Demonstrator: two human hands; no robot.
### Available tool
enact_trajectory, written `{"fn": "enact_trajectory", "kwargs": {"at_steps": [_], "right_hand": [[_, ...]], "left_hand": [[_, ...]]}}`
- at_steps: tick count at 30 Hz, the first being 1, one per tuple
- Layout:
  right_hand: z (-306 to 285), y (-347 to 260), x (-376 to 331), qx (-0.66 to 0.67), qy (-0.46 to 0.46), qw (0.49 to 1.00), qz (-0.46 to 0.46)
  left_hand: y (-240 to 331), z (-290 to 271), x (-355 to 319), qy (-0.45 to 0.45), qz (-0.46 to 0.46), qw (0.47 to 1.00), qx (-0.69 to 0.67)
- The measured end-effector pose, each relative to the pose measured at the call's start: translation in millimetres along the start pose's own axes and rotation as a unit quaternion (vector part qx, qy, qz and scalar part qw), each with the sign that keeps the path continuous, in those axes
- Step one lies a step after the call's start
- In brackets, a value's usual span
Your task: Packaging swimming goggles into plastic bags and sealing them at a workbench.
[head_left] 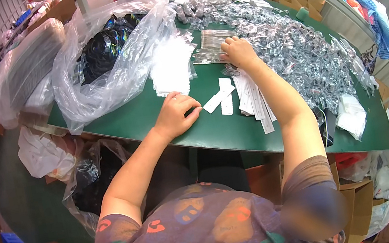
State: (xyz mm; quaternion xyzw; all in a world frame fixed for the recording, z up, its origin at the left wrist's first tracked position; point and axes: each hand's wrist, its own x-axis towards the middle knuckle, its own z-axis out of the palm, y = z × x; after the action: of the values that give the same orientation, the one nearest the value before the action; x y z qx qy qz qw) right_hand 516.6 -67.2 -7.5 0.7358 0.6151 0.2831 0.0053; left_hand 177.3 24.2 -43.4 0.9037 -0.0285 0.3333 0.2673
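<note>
**On the green table: left hand at the loose card strips, right hand up at the clear sleeves**

On the green table (142,117), just right of the left hand (175,114), two loose white card strips (219,99) lie crossed. Fingertips of that hand curl down onto the table, tips pointing right toward the strips' near end. They look nearly touching; can't tell whether a strip is actually pinched, so the left grip is unclear.

Long axis of the crossed strips: one runs low-left to upper-right, away from the left hand, the other more straight up and down. Near end faces the left fingers, so the left hand is clearly the closer one.

Just right of the crossed strips sits a fanned stack of white strips (254,103), running lengthwise toward the table's near edge, lying under and beside the right forearm.

Beyond the strips, the right hand (238,51) rests palm-down with fingers bent on a small pile of clear plastic sleeves (210,48). Fingers touch the top sleeve; whether they grasp it, cannot tell.

Left of the sleeves lies a stack of white sheets (171,65). Right of the right hand spreads a big heap of packed shiny pieces (296,51). Left of the white sheets, a large clear bag of dark items (103,49) slumps on the table's far-left part.
</note>
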Motion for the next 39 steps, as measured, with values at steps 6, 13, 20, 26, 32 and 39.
{"fn": "enact_trajectory", "kwargs": {"at_steps": [6, 13, 20, 26, 32, 39], "right_hand": [[-1, 5, 8, 0.008, -0.079, 0.995, -0.054], [1, 0, 7, 0.033, -0.048, 0.997, -0.046], [40, 18, 9, -0.077, -0.038, 0.993, -0.076], [24, 9, 13, -0.064, -0.041, 0.995, -0.058], [33, -10, 9, -0.025, -0.012, 0.998, -0.048], [17, -14, 3, 0.029, 0.026, 0.999, -0.019]], "left_hand": [[2, 0, -1, -0.003, -0.011, 1.000, 0.000], [5, 0, -7, 0.006, 0.000, 1.000, 0.002], [0, 9, 7, -0.007, 0.003, 1.000, 0.007], [0, 20, 13, -0.019, -0.015, 0.999, 0.025], [3, 20, 2, -0.038, -0.026, 0.998, 0.044], [5, 18, 3, -0.031, 0.003, 0.997, 0.076]]}}
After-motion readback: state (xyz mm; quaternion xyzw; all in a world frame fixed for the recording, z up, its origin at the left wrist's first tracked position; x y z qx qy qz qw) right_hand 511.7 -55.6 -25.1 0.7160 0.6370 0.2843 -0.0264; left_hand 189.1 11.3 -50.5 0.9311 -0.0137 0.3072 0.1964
